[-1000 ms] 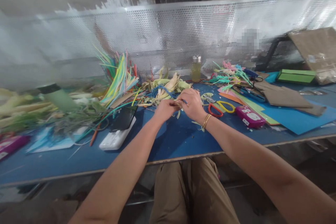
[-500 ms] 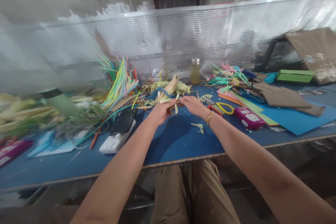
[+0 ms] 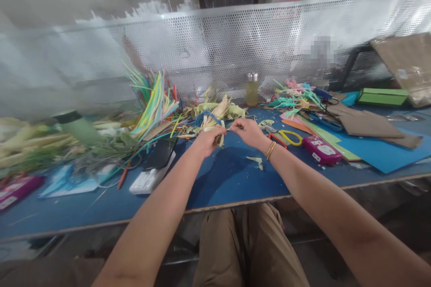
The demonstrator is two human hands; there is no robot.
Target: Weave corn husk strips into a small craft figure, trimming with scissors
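Both my hands meet above the blue table (image 3: 232, 179). My left hand (image 3: 207, 140) is closed around a small bundle of pale corn husk strips (image 3: 219, 133). My right hand (image 3: 247, 131) pinches the other end of the same husk piece, a gold bangle on its wrist. Just behind them lies a pile of corn husks (image 3: 215, 112). A small husk scrap (image 3: 255, 161) lies on the table below my right wrist.
Yellow-handled scissors (image 3: 289, 136) and a pink box (image 3: 320, 150) lie to the right. A phone on a white power bank (image 3: 153, 166) is to the left, beside coloured strips (image 3: 153, 103). A jar (image 3: 251, 89) stands before the perforated metal screen (image 3: 235, 40). Card sheets lie at the right.
My hands have drawn slightly apart and lifted a little toward the husk pile, still holding the husk piece between them. A scrap now lies bare on the table.
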